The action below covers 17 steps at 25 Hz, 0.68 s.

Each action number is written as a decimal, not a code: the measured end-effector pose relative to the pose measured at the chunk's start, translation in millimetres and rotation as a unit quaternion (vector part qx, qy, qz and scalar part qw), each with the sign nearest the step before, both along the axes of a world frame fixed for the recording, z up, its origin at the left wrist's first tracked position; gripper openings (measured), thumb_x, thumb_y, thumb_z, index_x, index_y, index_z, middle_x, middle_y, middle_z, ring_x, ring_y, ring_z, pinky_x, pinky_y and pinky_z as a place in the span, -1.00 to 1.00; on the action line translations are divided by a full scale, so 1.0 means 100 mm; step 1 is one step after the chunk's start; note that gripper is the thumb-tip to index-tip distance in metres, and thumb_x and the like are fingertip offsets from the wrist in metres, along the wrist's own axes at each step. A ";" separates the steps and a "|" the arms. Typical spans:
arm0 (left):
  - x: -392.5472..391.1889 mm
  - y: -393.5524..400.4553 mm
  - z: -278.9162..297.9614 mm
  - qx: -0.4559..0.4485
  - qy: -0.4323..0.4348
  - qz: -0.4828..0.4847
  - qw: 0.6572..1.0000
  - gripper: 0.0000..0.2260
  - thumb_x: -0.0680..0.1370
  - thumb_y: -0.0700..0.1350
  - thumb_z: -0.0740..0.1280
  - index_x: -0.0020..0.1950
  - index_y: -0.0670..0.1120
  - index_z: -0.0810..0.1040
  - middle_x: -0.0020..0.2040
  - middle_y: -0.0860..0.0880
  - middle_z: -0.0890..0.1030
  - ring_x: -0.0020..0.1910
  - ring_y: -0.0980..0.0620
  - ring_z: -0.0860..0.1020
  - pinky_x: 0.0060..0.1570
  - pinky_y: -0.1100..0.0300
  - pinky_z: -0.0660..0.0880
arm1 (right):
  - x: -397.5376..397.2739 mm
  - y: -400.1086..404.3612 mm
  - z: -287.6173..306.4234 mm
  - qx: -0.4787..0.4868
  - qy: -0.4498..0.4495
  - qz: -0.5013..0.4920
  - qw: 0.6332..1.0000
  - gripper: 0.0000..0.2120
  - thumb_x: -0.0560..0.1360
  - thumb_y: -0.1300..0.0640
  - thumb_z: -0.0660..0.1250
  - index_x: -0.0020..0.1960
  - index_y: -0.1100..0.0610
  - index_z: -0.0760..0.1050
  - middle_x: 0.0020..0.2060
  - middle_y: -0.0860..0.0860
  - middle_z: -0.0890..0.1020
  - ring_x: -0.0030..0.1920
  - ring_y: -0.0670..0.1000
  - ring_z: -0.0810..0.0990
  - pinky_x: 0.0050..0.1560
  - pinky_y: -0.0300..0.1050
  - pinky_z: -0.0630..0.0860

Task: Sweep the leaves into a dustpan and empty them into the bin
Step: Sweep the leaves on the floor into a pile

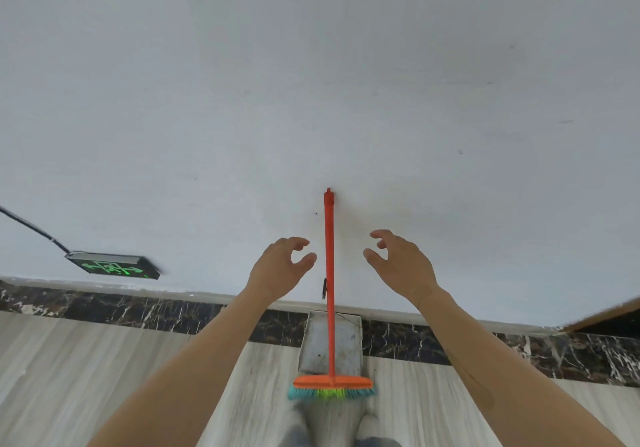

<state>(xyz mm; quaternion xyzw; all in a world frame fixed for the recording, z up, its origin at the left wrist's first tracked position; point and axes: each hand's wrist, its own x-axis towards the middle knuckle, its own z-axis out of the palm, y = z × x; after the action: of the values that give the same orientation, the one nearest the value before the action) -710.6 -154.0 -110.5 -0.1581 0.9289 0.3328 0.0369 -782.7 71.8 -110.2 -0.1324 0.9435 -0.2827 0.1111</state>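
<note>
An orange broom (pixel 329 266) leans upright against the white wall, its orange head with teal and green bristles (pixel 331 387) resting on the floor. Behind it a grey metal dustpan (pixel 313 346) stands against the dark marble skirting; its dark handle tip (pixel 324 288) shows just left of the broomstick. My left hand (pixel 282 266) hovers left of the stick with fingers curled apart, holding nothing. My right hand (pixel 401 261) hovers right of the stick, also open and not touching it. No leaves or bin are in view.
A green-lit exit sign (pixel 112 266) with a black cable is mounted low on the wall at left. A brown door edge (pixel 602 313) shows at the far right. My shoes (pixel 332 426) stand on the pale striped floor below the broom.
</note>
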 end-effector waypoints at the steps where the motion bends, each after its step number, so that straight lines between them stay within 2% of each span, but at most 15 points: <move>1: -0.15 -0.02 -0.09 0.034 -0.009 0.018 0.999 -0.61 0.54 0.19 0.28 0.33 0.09 0.48 0.27 0.10 0.54 0.18 0.10 0.48 0.16 0.20 0.38 | -0.10 -0.10 -0.10 -0.028 -0.034 -0.017 0.999 -0.52 0.54 -0.18 0.20 0.42 -0.10 0.27 0.27 -0.06 0.53 0.22 0.01 0.52 0.13 -0.07 0.46; 3: -0.41 -0.06 -0.23 0.095 -0.033 0.060 0.993 -0.54 0.52 0.22 0.29 0.36 0.06 0.44 0.29 0.05 0.52 0.15 0.08 0.47 0.11 0.19 0.36 | -0.26 -0.31 -0.26 -0.086 -0.103 -0.060 0.989 -0.41 0.52 -0.18 0.25 0.49 -0.07 0.18 0.33 -0.01 0.48 0.28 0.05 0.50 0.23 -0.01 0.44; 6: -0.75 -0.09 -0.39 0.200 -0.069 0.103 0.972 -0.48 0.53 0.22 0.29 0.43 0.03 0.36 0.36 -0.01 0.47 0.27 -0.01 0.45 0.14 0.15 0.36 | -0.42 -0.64 -0.50 -0.182 -0.224 -0.110 0.951 -0.33 0.50 -0.16 0.32 0.51 -0.04 0.15 0.40 0.06 0.42 0.34 0.10 0.44 0.32 -0.02 0.36; 8: -0.91 -0.09 -0.46 0.290 -0.076 0.118 0.947 -0.49 0.54 0.17 0.29 0.45 0.05 0.34 0.36 0.00 0.45 0.32 -0.01 0.41 0.16 0.16 0.31 | -0.51 -0.82 -0.62 -0.209 -0.269 -0.122 0.932 -0.31 0.51 -0.11 0.35 0.53 -0.02 0.13 0.43 0.07 0.38 0.38 0.11 0.41 0.37 -0.01 0.32; 10: -1.08 -0.09 -0.50 0.352 -0.075 0.118 0.926 -0.49 0.55 0.12 0.29 0.48 0.07 0.28 0.38 0.01 0.41 0.34 0.00 0.37 0.18 0.16 0.25 | -0.63 -0.96 -0.71 -0.215 -0.283 -0.128 0.926 -0.28 0.52 -0.04 0.36 0.55 0.00 0.08 0.48 0.06 0.32 0.42 0.11 0.37 0.40 0.01 0.29; 12: -1.22 -0.06 -0.54 0.391 -0.072 0.117 0.910 -0.47 0.57 0.07 0.28 0.51 0.08 0.23 0.44 -0.01 0.37 0.40 -0.02 0.33 0.28 0.11 0.25 | -0.72 -1.06 -0.78 -0.209 -0.291 -0.128 0.925 -0.24 0.52 0.01 0.36 0.57 0.01 0.02 0.52 0.05 0.24 0.45 0.12 0.33 0.41 0.02 0.28; 14: -1.34 -0.03 -0.58 0.416 -0.073 0.121 0.898 -0.52 0.58 0.04 0.27 0.49 0.05 0.29 0.42 0.00 0.40 0.42 -0.02 0.33 0.38 0.02 0.25 | -0.80 -1.15 -0.84 -0.232 -0.295 -0.124 0.919 -0.23 0.51 0.03 0.37 0.58 0.02 0.01 0.52 0.03 0.23 0.46 0.13 0.31 0.39 0.03 0.29; 15: -1.37 -0.02 -0.60 0.426 -0.069 0.121 0.894 -0.57 0.58 0.01 0.27 0.45 0.04 0.36 0.37 0.01 0.45 0.38 0.00 0.36 0.37 0.02 0.29 | -0.81 -1.17 -0.79 -0.242 -0.297 -0.121 0.916 -0.26 0.51 0.05 0.37 0.57 0.02 0.06 0.50 0.02 0.28 0.44 0.12 0.34 0.36 0.02 0.31; 17: -1.40 -0.02 -0.65 0.435 -0.059 0.112 0.892 -0.70 0.55 -0.04 0.30 0.28 0.04 0.51 0.20 0.03 0.57 0.25 0.04 0.48 0.19 0.13 0.41 | -0.82 -1.20 -0.82 -0.240 -0.285 -0.101 0.922 -0.41 0.50 0.08 0.37 0.49 0.04 0.26 0.37 0.01 0.46 0.35 0.10 0.43 0.27 -0.06 0.38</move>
<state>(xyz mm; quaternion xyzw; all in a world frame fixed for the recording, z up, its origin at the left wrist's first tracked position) -850.5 -155.7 -175.2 -0.2487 0.6638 0.6953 0.1187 -864.2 -48.0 -192.2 0.0275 0.7841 -0.5361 0.3114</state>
